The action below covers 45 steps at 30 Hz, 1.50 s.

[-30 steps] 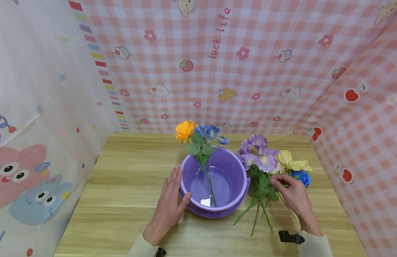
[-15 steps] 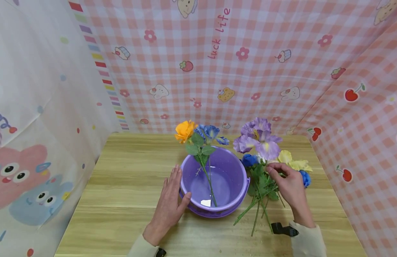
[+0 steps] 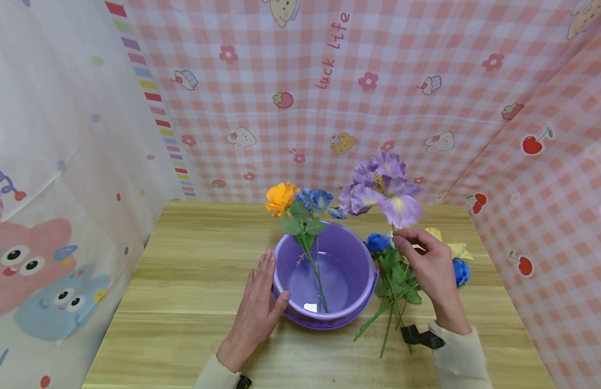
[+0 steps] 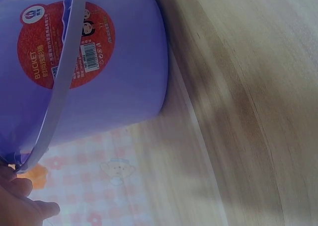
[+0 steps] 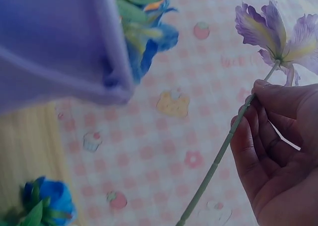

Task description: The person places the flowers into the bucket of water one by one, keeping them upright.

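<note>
My right hand (image 3: 429, 270) pinches the green stem (image 5: 218, 154) of a purple artificial iris (image 3: 385, 192) just under its bloom, which rises above the other flowers. On the left side of a purple bucket (image 3: 371, 259), my left hand (image 3: 254, 308) rests with straight fingers against the wall. Inside the bucket lean an orange rose (image 3: 281, 198) and a blue iris (image 3: 316, 201), their stems crossing toward the near side. The left wrist view shows the bucket's red label (image 4: 89, 62) and its handle (image 4: 64, 77).
Right of the bucket lie more flowers: a blue rose (image 3: 377, 242), a yellow flower (image 3: 458, 251), another blue bloom (image 3: 461, 272), and green leaves and stems (image 3: 398, 278). They rest on the wooden table (image 3: 184, 270). A pink checked cloth (image 3: 261, 108) hangs behind.
The right hand has lifted the purple iris up and to the left, out of the pile. The blue rose beneath it has come into view. The left hand stays at the bucket.
</note>
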{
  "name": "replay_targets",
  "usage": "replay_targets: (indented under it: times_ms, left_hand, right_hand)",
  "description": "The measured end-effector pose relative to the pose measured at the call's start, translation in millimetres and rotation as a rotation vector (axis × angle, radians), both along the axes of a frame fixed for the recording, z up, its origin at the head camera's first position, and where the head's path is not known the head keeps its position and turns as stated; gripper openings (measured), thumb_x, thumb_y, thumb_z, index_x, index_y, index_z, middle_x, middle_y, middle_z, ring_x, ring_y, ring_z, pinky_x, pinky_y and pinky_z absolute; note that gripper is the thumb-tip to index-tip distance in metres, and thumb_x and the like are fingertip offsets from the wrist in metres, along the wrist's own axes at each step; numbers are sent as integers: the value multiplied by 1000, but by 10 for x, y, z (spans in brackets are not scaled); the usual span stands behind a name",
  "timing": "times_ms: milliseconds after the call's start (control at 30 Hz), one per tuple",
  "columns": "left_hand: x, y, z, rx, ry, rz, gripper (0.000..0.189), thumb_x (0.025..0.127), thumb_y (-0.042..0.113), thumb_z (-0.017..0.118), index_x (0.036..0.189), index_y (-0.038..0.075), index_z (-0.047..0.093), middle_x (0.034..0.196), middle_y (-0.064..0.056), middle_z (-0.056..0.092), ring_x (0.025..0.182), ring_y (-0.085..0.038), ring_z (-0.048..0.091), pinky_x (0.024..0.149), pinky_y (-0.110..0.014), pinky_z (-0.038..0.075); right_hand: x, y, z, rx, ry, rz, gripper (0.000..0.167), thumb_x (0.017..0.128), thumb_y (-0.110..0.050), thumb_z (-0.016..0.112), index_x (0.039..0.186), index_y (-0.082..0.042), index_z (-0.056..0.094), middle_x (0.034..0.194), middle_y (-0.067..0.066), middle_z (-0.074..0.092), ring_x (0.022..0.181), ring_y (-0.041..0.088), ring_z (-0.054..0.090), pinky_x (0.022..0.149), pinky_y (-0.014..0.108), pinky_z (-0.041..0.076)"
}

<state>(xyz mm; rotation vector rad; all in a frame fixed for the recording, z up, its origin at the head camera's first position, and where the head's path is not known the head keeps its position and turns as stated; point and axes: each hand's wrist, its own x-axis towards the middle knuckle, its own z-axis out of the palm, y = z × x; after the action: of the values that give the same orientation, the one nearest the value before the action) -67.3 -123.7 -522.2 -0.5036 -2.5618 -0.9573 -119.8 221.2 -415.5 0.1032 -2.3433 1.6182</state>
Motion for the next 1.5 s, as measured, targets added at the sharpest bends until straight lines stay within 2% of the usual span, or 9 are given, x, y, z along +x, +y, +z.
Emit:
replay_targets:
  times_ms: [100, 300, 567, 733, 833, 1100, 1300, 1500]
  left_hand:
    - [1, -2, 3, 0, -6, 0, 74, 108, 47, 45, 165, 6, 21, 172, -13, 17, 156, -35, 23, 123, -65, 21]
    - [1, -6, 2, 3, -11, 2, 74, 107, 45, 47, 164, 5, 22, 172, -12, 17, 156, -33, 22, 123, -64, 21]
    - [0, -5, 2, 17, -3, -9, 74, 107, 44, 48, 164, 3, 23, 172, -12, 18, 156, -33, 22, 123, -65, 21]
    - [1, -6, -2, 18, -8, -9, 74, 107, 46, 46, 164, 3, 23, 172, -12, 17, 157, -32, 20, 123, -65, 20]
    - [4, -6, -4, 15, -9, -7, 74, 107, 46, 46, 164, 4, 22, 172, -12, 16, 157, -31, 20, 123, -65, 20]
    - [-1, -3, -7, 22, 5, -12, 74, 108, 48, 44, 163, 2, 23, 172, -13, 18, 157, -32, 21, 122, -67, 20]
    - [0, -2, -6, 25, 9, -12, 75, 108, 48, 43, 163, 1, 24, 172, -13, 18, 156, -33, 21, 122, -68, 20]
    - [0, -3, -7, 31, 21, -14, 74, 108, 47, 43, 162, 0, 26, 172, -14, 19, 156, -33, 22, 121, -69, 22]
  right_hand:
    - [-14, -86, 58, -31, 23, 37, 16, 99, -15, 71, 108, -3, 77, 107, 1, 75, 94, 6, 70, 74, 18, 61]
    - [-44, -255, 172, -58, 73, 92, 14, 99, -11, 72, 107, -1, 76, 105, 2, 75, 94, 8, 70, 77, 17, 60]
    - [-90, -459, 304, -86, 118, 143, 6, 97, -6, 71, 99, -2, 76, 102, 12, 75, 86, 12, 72, 74, 20, 62]
    - [-112, -597, 336, -126, 156, 182, 5, 95, 1, 71, 97, 2, 76, 96, 12, 74, 80, 13, 72, 71, 21, 62]
    - [-111, -685, 338, -128, 154, 195, 5, 94, 1, 72, 97, 4, 75, 96, 11, 74, 78, 12, 73, 68, 23, 62]
    - [-108, -871, 274, -89, 184, 239, 6, 94, 1, 73, 97, -1, 77, 94, 15, 72, 86, 12, 70, 68, 21, 62]
    - [-118, -997, 234, -56, 181, 244, 6, 93, 0, 76, 98, 0, 77, 93, 9, 74, 84, 13, 70, 68, 23, 63]
    - [-128, -1132, 157, 4, 146, 247, 8, 93, -6, 77, 100, -4, 78, 95, 5, 76, 81, 15, 71, 69, 29, 64]
